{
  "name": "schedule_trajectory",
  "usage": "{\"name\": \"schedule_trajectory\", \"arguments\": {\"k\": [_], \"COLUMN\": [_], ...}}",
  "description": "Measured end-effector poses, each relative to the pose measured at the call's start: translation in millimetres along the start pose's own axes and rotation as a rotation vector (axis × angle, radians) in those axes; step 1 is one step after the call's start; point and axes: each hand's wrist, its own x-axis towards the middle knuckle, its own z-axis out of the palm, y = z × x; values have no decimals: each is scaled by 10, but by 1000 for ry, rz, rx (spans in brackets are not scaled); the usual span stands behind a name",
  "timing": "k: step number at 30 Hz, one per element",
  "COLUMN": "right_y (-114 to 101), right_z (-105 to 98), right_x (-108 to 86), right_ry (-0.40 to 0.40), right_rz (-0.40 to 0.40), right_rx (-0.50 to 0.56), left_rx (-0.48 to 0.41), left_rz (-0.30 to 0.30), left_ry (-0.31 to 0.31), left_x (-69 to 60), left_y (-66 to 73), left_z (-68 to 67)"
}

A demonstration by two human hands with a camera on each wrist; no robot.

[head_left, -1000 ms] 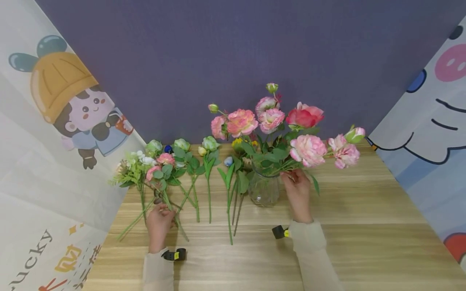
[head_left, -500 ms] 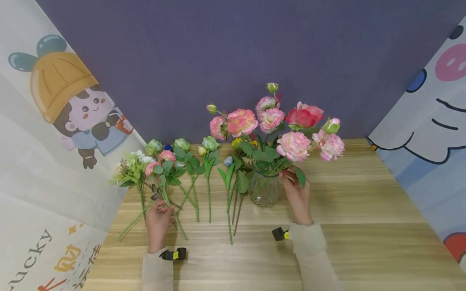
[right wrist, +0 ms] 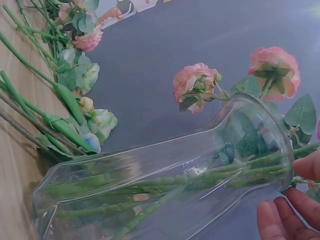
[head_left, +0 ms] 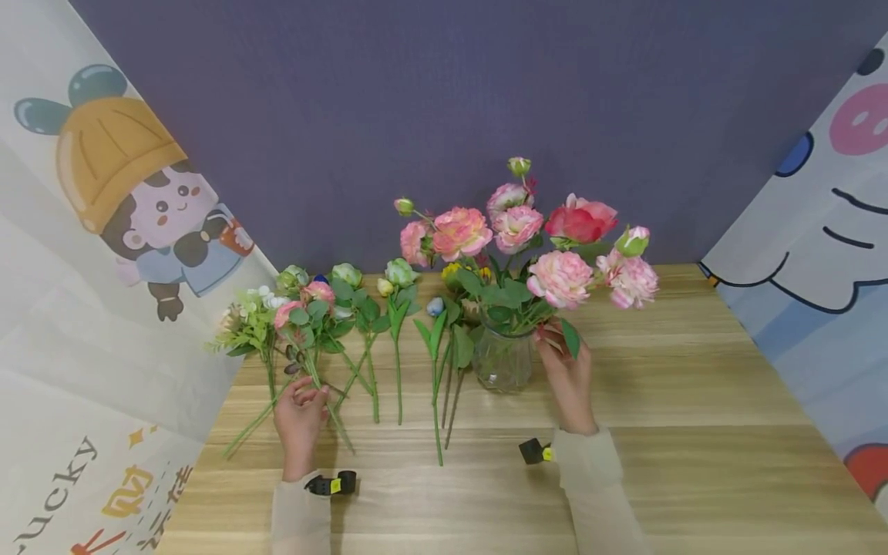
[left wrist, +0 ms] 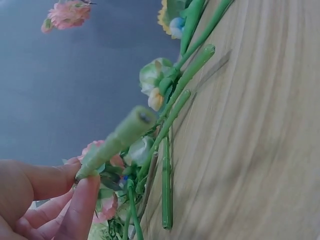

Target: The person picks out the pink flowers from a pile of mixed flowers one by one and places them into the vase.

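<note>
My left hand (head_left: 300, 424) pinches the green stem (left wrist: 117, 140) of a pink artificial flower (head_left: 319, 292) between thumb and fingertip. Its cut end points toward the camera in the left wrist view. At the rim of a clear glass vase (head_left: 502, 368), my right hand (head_left: 570, 381) has thumb and fingers around a thin stem of the pale pink flower spray (head_left: 563, 279). Part of that grip is cut off in the right wrist view. The vase stands upright, with several green stems inside (right wrist: 165, 187) and pink blooms above, including a deep pink one (head_left: 581, 220).
Left of the vase, a row of loose artificial flowers lies on the wooden table (head_left: 694, 462): a blue tulip (head_left: 435, 307), green-white roses (head_left: 400, 272) and white-flowered greenery (head_left: 250, 324). A dark panel (head_left: 444, 116) stands behind, with printed cloths (head_left: 55, 308) at the sides.
The pale pink spray at the vase's right has shifted leftward and come closer over the rim. My left hand has moved slightly up and left with the flower stem.
</note>
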Motion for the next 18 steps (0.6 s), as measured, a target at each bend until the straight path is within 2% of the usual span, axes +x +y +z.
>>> {"name": "schedule_trajectory", "arguments": {"k": [5, 8, 18], "right_y": [-6, -2, 63], "right_z": [-35, -62, -104], "right_x": [-56, -94, -165], "right_ry": [-37, -44, 4], "right_rz": [-25, -2, 66], "right_rx": [-25, -66, -109], "left_rx": [-5, -3, -26], "left_rz": [14, 27, 62], "left_ry": [15, 29, 79], "left_x": [-18, -35, -38], "left_y": [23, 29, 15], "left_z": [3, 7, 23]}}
